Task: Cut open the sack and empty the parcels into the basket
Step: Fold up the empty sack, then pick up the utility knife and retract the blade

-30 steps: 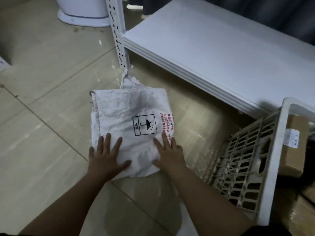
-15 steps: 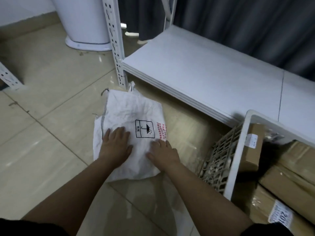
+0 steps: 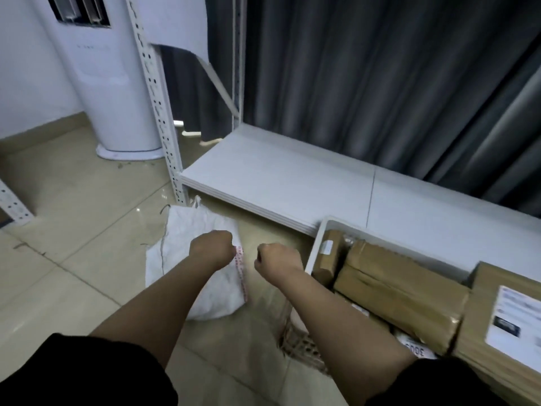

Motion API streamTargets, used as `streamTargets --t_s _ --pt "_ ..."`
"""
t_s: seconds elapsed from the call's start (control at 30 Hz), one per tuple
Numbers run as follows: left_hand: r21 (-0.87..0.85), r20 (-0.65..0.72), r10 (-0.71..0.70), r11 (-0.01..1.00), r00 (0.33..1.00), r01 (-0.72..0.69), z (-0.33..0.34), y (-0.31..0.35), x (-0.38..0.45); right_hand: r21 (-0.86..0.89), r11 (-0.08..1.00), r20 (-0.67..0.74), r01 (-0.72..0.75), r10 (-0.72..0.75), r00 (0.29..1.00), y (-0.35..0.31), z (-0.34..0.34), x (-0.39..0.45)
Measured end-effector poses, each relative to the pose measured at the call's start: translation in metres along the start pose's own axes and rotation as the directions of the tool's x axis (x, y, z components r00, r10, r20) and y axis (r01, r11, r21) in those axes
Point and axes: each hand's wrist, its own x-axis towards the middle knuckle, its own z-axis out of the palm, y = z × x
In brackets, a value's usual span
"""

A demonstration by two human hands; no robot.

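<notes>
both hands are raised with fingers curled, gripping nothing: the left hand (image 3: 211, 249) over the sack (image 3: 202, 259), the right hand (image 3: 278, 258) beside it. the sack lies flat left of the basket (image 3: 314, 253) holding the parcels (image 3: 401, 294); it looks light and limp, best pinched at an edge.

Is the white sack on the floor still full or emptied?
Emptied, apparently: the sack lies flat and limp on the floor, while brown parcels fill the basket beside it.

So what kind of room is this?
Probably a storeroom or parcel sorting room. There is a white metal shelf rack, a basket full of brown parcels with shipping labels, and an emptied white sack flat on the tiled floor.
</notes>
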Motion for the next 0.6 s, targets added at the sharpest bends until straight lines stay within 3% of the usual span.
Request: streamTargets --t_s 0.33,0.6 --pt "0.013 -0.093 0.229 0.973 0.969 -0.229 -0.085 0.149 -0.086 -0.029 0.971 -0.145 -0.236 0.229 0.963 0.086 -0.107 -0.136" --pt "0.057 -0.105 0.358 0.934 0.928 -0.354 -0.102 0.271 -0.164 0.037 0.902 -0.219 -0.430 0.428 0.877 0.175 -0.136 -0.248"
